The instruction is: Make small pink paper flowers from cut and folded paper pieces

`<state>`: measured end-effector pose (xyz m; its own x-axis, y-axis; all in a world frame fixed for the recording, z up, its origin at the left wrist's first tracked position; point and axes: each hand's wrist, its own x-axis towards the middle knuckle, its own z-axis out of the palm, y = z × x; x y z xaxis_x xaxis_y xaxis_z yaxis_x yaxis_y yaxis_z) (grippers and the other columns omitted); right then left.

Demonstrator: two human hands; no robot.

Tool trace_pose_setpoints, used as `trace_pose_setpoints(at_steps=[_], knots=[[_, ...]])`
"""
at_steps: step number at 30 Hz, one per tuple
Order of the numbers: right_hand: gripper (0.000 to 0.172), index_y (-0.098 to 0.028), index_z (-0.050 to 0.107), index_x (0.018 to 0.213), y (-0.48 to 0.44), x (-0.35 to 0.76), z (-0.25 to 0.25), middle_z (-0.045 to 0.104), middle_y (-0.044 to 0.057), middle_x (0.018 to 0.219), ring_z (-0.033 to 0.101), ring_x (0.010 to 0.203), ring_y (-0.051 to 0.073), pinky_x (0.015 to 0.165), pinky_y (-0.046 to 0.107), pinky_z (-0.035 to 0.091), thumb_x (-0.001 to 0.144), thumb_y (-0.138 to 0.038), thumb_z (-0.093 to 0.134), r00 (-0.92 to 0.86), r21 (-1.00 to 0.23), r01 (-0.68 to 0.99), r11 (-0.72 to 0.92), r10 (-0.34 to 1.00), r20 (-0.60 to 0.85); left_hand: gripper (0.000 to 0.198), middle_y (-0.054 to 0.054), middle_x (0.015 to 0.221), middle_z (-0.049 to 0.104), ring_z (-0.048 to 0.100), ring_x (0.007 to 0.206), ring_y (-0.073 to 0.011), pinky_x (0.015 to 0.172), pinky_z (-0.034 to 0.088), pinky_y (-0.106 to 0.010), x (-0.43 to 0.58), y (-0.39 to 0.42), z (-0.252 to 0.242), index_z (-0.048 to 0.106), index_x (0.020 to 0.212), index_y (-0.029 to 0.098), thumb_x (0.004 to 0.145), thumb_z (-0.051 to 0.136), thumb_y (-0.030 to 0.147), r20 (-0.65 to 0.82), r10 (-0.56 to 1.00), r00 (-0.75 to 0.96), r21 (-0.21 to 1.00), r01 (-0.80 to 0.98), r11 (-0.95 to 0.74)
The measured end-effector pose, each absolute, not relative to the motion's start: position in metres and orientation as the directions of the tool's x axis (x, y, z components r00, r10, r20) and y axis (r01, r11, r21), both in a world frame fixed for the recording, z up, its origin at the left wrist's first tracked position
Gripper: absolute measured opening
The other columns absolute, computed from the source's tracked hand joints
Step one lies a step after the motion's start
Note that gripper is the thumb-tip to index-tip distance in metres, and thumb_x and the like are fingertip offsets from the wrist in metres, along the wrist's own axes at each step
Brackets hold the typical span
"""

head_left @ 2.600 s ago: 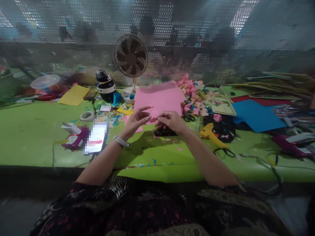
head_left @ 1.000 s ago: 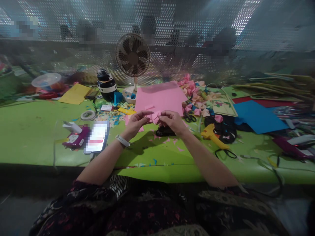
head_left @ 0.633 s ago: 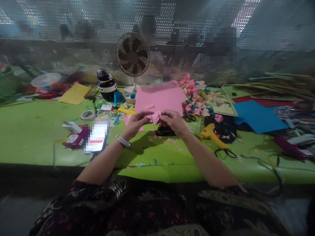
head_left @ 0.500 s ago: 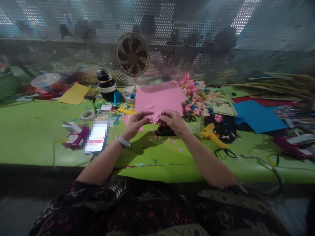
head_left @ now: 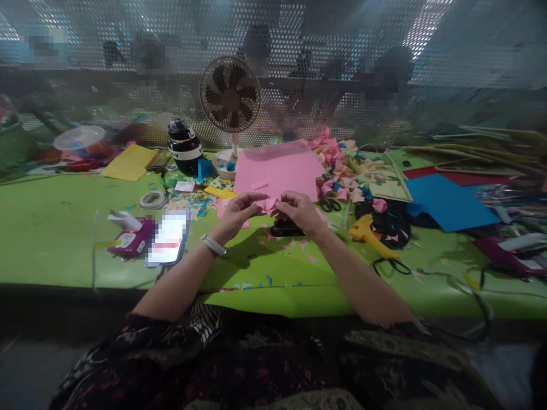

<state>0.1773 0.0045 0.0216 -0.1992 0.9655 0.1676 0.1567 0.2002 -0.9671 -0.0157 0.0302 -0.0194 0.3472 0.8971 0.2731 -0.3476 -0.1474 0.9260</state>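
Between my two hands is a small pink paper piece [head_left: 267, 205] with petal-like edges. My left hand [head_left: 239, 214] pinches its left side between thumb and fingers. On the other side, my right hand [head_left: 301, 213] is closed on its right edge. Behind it lies a large pink paper sheet [head_left: 277, 165], with a loose pink strip on it. Under my right hand sits a black object [head_left: 287, 228], perhaps a stapler, partly hidden. Small pink scraps lie around it on the green table [head_left: 273, 267].
Scissors [head_left: 330, 203] and a yellow glue gun [head_left: 371, 236] lie to the right, near a heap of paper flowers [head_left: 331, 151]. Blue paper [head_left: 448, 202] lies farther right. A phone [head_left: 167, 239], a tape roll [head_left: 152, 200] and a black bottle [head_left: 184, 149] are left; a fan [head_left: 229, 97] stands behind.
The pink paper piece has shifted slightly in my fingers and shows a different outline. My hands have stayed in nearly the same place.
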Motion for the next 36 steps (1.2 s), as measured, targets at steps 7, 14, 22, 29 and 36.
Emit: trace_pose_setpoints(at_steps=[7, 14, 22, 29, 36], knots=[[0.04, -0.02, 0.062, 0.119, 0.01, 0.178, 0.009, 0.07, 0.012, 0.113, 0.067, 0.1, 0.024, 0.079, 0.038, 0.058, 0.079, -0.025, 0.062, -0.152, -0.659, 0.469, 0.588, 0.789, 0.596, 0.033, -0.003, 0.091, 0.072, 0.068, 0.076, -0.0113, 0.081, 0.058, -0.03, -0.016, 0.029, -0.016, 0.067, 0.111, 0.019, 0.08, 0.076, 0.022, 0.334, 0.885, 0.326, 0.919, -0.322, -0.228], [0.011, -0.024, 0.068, 0.093, 0.011, 0.178, 0.008, 0.071, 0.009, 0.11, 0.064, 0.111, 0.026, 0.099, 0.048, 0.052, 0.089, -0.021, 0.059, -0.259, -0.385, 0.529, 0.756, 0.576, 0.775, 0.035, -0.002, 0.081, 0.072, 0.069, 0.075, -0.0125, 0.079, 0.059, -0.03, -0.018, 0.031, -0.017, 0.065, 0.109, 0.019, 0.079, 0.079, 0.032, 0.353, 0.876, 0.329, 0.919, -0.297, -0.259], [0.014, -0.024, 0.071, 0.098, 0.012, 0.178, 0.006, 0.074, 0.008, 0.113, 0.065, 0.112, 0.025, 0.099, 0.048, 0.052, 0.09, -0.02, 0.06, -0.303, -0.417, 0.472, 0.777, 0.587, 0.751, 0.042, -0.004, 0.088, 0.072, 0.069, 0.082, -0.0132, 0.083, 0.058, -0.031, -0.017, 0.034, -0.019, 0.062, 0.115, 0.018, 0.081, 0.079, 0.036, 0.448, 0.829, 0.335, 0.883, -0.313, -0.35], [0.022, -0.027, 0.074, 0.105, 0.006, 0.174, 0.004, 0.074, 0.007, 0.118, 0.064, 0.117, 0.025, 0.103, 0.048, 0.051, 0.093, -0.026, 0.056, -0.24, -0.462, 0.526, 0.714, 0.645, 0.725, 0.039, -0.003, 0.086, 0.073, 0.069, 0.076, -0.0123, 0.074, 0.059, -0.027, -0.014, 0.026, -0.013, 0.062, 0.113, 0.018, 0.081, 0.078, 0.033, 0.444, 0.854, 0.27, 0.886, -0.274, -0.374], [0.024, -0.029, 0.076, 0.107, 0.005, 0.173, 0.001, 0.075, 0.006, 0.117, 0.064, 0.117, 0.026, 0.104, 0.051, 0.05, 0.093, -0.034, 0.057, -0.208, -0.536, 0.451, 0.713, 0.669, 0.714, 0.045, -0.001, 0.077, 0.072, 0.069, 0.072, -0.0123, 0.076, 0.059, -0.03, -0.014, 0.023, -0.01, 0.062, 0.116, 0.02, 0.078, 0.081, 0.035, 0.384, 0.884, 0.266, 0.894, -0.348, -0.283]])
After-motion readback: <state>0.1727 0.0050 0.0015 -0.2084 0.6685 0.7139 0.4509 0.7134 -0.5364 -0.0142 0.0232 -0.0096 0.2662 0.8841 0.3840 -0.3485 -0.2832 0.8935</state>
